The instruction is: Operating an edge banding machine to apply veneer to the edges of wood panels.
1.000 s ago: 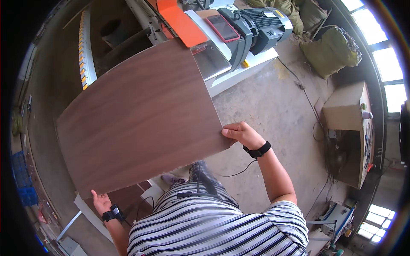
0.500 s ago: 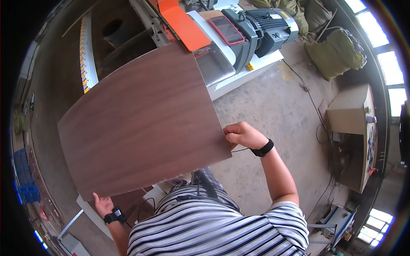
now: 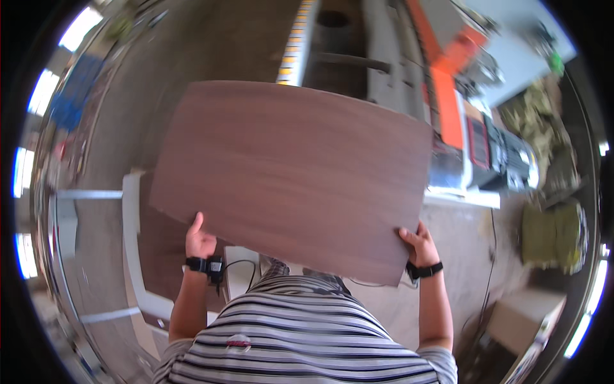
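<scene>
A large brown wood-grain board (image 3: 294, 173) is held up in front of my body, its near edge tilted down toward the right. My left hand (image 3: 201, 238) grips the near edge toward its left end, thumb on top and fingers hidden beneath. On the right side edge, close to the near corner, my right hand (image 3: 420, 245) is closed with its thumb on the board's face. Both wrists wear black bands. The board hides part of the machine behind it.
A machine with an orange guard (image 3: 448, 105) and a dark motor (image 3: 511, 157) stands at the far right. A white-edged stand (image 3: 132, 237) carrying brown panels is at my left. Green sacks (image 3: 553, 237) and a cardboard-coloured box (image 3: 527, 317) sit at the right.
My view has turned left, so the machine now appears farther right. The board has swung round squarely before me, and my right hand now shows its thumb on top.
</scene>
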A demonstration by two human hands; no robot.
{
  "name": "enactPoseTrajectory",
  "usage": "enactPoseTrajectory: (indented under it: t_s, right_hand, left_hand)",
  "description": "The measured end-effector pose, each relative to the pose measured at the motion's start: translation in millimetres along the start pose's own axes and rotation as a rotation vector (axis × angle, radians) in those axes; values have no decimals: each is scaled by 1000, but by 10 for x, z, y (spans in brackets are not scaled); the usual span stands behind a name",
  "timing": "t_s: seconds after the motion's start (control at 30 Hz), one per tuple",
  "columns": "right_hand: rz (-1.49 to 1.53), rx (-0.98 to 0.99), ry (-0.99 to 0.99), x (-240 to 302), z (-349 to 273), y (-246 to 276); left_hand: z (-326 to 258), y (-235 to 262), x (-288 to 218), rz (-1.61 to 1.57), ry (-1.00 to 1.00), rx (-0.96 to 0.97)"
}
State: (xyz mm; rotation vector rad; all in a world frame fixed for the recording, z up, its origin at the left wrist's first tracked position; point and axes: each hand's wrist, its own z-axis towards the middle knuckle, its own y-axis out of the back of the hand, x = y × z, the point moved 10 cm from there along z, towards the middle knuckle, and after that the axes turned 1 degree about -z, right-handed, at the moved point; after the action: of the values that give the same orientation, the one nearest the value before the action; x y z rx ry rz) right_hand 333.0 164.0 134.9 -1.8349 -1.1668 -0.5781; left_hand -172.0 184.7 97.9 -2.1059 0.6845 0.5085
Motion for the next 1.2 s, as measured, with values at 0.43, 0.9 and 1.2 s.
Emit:
enactPoseTrajectory:
  t_s: [0.43, 0.9, 1.2]
  right_hand:
    - [-55, 372, -19, -131, 475, -2234]
    - [-263, 328, -211, -1825, 897, -2885]
    - [-180, 546, -287, -2431, 987, -4244]
  left_hand:
    - [-319, 1774, 221, -216, -49, -586]
    - [81, 2958, 1131, -832, -2, -426]
    - [129, 3063, 345, -462, -187, -228]
